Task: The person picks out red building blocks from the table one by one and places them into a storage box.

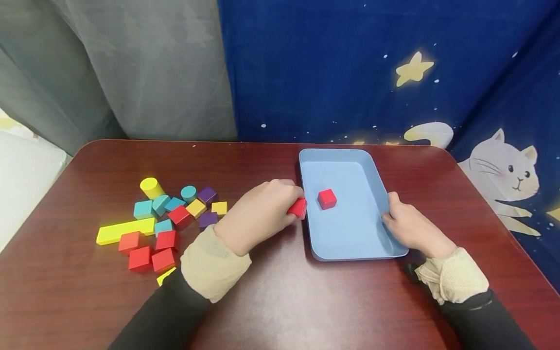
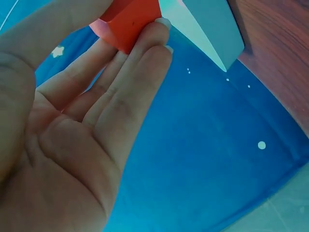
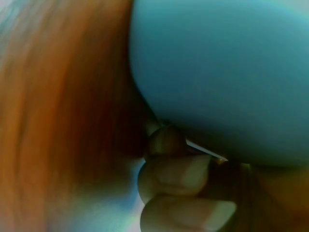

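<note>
My left hand pinches a red block between thumb and fingertips, right at the left rim of a light blue tray. In the left wrist view, the red block shows at the fingertips, with the tray's corner beside it. One red cube lies inside the tray, left of its middle. On the tray's right side, my right hand grips the wall, thumb at the rim. The right wrist view shows its curled fingers below the blurred tray wall.
Left of my left forearm, several loose blocks lie in a cluster on the brown table: red cubes, a long yellow bar, a yellow cylinder, and blue and purple pieces. Curtains hang behind the table's far edge.
</note>
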